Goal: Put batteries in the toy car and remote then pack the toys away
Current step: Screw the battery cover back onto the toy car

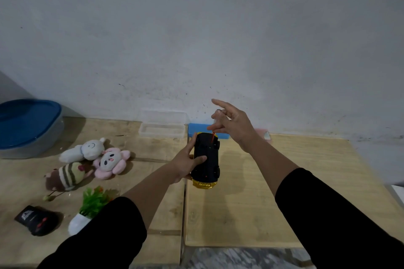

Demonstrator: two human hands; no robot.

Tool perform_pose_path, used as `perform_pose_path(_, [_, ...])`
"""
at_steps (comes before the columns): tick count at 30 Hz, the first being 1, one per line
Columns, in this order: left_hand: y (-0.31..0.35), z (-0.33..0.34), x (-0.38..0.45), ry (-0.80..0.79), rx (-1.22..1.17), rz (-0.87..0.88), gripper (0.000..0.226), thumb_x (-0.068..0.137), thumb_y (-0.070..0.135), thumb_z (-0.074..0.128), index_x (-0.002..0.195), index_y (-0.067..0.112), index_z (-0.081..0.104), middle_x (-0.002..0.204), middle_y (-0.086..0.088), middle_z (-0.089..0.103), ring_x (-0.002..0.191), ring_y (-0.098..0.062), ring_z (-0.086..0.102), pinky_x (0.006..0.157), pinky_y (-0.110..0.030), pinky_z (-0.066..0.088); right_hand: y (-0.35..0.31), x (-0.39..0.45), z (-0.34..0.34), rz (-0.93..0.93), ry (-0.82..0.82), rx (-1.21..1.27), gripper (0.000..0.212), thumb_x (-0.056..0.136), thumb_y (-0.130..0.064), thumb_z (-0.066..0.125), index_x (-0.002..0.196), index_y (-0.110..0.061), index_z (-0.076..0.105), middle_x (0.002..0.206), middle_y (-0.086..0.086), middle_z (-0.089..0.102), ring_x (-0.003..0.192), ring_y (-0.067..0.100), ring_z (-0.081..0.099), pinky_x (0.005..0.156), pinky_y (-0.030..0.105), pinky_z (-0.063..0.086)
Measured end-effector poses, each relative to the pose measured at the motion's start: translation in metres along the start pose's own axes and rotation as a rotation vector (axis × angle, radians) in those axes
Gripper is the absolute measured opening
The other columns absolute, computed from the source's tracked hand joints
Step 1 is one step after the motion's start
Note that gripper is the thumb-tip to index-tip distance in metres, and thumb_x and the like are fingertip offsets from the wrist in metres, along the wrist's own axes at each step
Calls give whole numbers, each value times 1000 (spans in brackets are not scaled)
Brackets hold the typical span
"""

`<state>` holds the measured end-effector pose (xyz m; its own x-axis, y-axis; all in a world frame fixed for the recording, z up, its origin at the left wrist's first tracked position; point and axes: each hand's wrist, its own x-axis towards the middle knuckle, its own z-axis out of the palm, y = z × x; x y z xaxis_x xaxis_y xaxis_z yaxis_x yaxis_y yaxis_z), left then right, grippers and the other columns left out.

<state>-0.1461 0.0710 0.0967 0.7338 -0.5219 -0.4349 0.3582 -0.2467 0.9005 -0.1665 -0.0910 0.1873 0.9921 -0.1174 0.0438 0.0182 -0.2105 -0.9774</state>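
Two wooden tables (pixel 240 214) bear three plush toys (pixel 94 159), remote (pixel 37 220), potted plant (pixel 87 209), blue-lidded tub (pixel 28 126), clear box (pixel 161 129).

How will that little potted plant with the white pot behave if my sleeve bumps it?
The potted plant looks light and top-heavy, with leaves spreading wider than its narrow pot, so it would probably tip. It already seems tilted. The rounded pot might then roll on the smooth wooden table.

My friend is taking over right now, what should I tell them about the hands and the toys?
Left hand grips the toy car, held underside up above the table.
Right hand pinches a thin red tool at the car's underside.
Remote lies at the table's near left, untouched.
Three plush toys lie loose; the blue-lidded tub is shut.
Done: nothing visible. No batteries in sight.
Left: batteries into car and remote, then packing.
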Motion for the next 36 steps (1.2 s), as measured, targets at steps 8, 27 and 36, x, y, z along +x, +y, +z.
perform_pose_path(8, [-7,-6,-4,-40,10,23,86,90,25,63,142,57,3,127,-9,60,108,-31,63,89,-58,50,-4,-2,11,34,21,34,12,89,-9,62,97,-5,54,91,14,62,66,24,72,71,41,58])
perform_pose_path(27, [-13,-24,-12,-51,34,43,84,91,25,62,142,58,5,128,-9,59,105,-29,64,81,-49,55,-4,-13,28,17,25,65,6,94,-12,54,99,-10,58,103,19,62,75,27,73,68,32,60])
perform_pose_path(36, [-14,-25,-13,-60,35,49,83,91,25,62,143,58,5,128,-9,59,104,-27,64,79,-46,56,-8,-17,33,44,-25,140,20,98,-17,46,110,-22,62,106,15,61,81,25,73,72,27,59])
